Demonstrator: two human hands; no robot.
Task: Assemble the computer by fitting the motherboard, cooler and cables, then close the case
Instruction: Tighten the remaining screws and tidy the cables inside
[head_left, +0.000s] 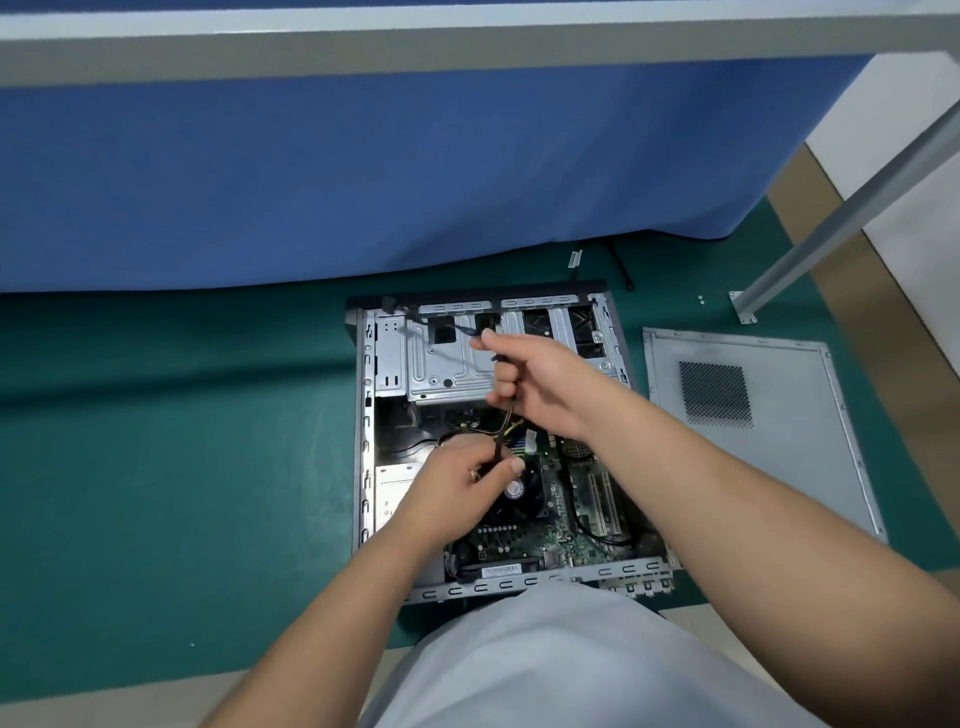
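Gripping the cables (506, 423) with both the left hand (457, 480) and right hand (530, 384), fingers curled round them above the motherboard (566, 499) in the floor-laid case (363, 415), risks yanking a connector or snagging the cooler (511, 493).

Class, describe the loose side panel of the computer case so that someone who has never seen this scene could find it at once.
Start at the open computer case lying on the green floor. Look just to its right, where a flat grey metal sheet lies on the floor apart from the case: that is the side panel. Its dark square mesh vent marks it out from everything nearby.
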